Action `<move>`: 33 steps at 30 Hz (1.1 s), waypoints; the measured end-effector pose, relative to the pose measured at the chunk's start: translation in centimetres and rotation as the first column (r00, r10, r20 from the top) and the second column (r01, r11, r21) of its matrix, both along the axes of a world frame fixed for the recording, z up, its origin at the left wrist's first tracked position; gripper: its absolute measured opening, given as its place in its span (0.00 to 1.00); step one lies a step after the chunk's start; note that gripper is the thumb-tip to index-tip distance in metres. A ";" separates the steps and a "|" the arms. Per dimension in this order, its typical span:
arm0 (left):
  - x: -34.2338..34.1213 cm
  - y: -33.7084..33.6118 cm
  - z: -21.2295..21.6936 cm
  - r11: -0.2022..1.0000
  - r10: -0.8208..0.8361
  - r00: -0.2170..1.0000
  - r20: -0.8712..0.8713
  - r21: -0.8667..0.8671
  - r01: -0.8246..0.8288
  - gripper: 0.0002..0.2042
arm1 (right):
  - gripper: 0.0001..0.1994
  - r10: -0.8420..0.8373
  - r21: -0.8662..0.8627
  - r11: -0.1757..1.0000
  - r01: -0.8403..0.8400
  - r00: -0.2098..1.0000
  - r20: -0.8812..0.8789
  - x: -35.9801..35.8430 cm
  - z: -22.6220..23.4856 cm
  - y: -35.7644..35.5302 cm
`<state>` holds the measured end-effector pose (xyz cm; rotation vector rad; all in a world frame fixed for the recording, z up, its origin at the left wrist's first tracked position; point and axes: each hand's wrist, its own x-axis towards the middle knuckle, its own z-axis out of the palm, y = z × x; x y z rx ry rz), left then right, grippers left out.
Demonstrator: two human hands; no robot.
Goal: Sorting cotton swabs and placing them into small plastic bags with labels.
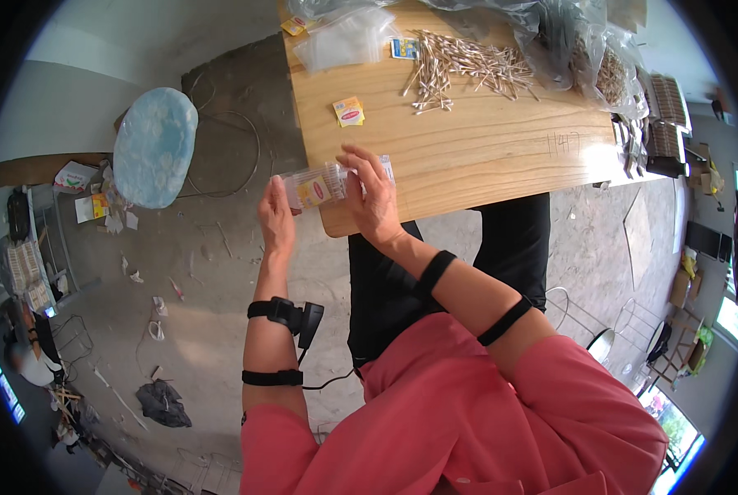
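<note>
At the table [468, 157] corner, my left grip [279, 216] pinches a clear packet [313, 189]; my right grip [375, 200] curls round its other end, apparently for steadiness.

A pale wood table [484, 157] with a loose heap of swabs [468, 64] toward its far side.
Taking the swabs as landmark: a blue card [404, 49] lies right at their left edge, and flat clear bags [344, 43] are spread left of that, overlapping one another. Farther left, beyond the bags, is a yellow-and-orange card [293, 26] near the table's edge. Yellow cards [349, 112] lie overlapped to the left of the swabs and nearer the person. Right of the swabs slumps a big clear sack [608, 70], full of brownish sticks; handwritten marks [563, 143] sit on the wood to their near right.
</note>
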<state>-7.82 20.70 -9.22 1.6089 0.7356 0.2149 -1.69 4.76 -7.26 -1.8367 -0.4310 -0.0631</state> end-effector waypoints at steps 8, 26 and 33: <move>-1.4 0.4 -0.1 0.999 -0.039 0.998 -0.042 -0.037 0.037 0.19 | 0.10 -0.014 0.210 0.971 0.111 0.908 -0.418 -0.9 2.4 0.3; -1.5 -1.1 0.2 0.961 0.052 0.998 -0.035 -0.269 -0.059 0.14 | 0.06 -0.093 0.161 0.968 0.193 0.870 -0.485 0.5 1.8 0.7; -1.3 -1.1 -0.1 0.961 0.018 0.999 -0.036 -0.277 -0.027 0.15 | 0.09 -0.060 -0.034 0.998 0.050 0.804 -0.591 1.5 1.7 0.6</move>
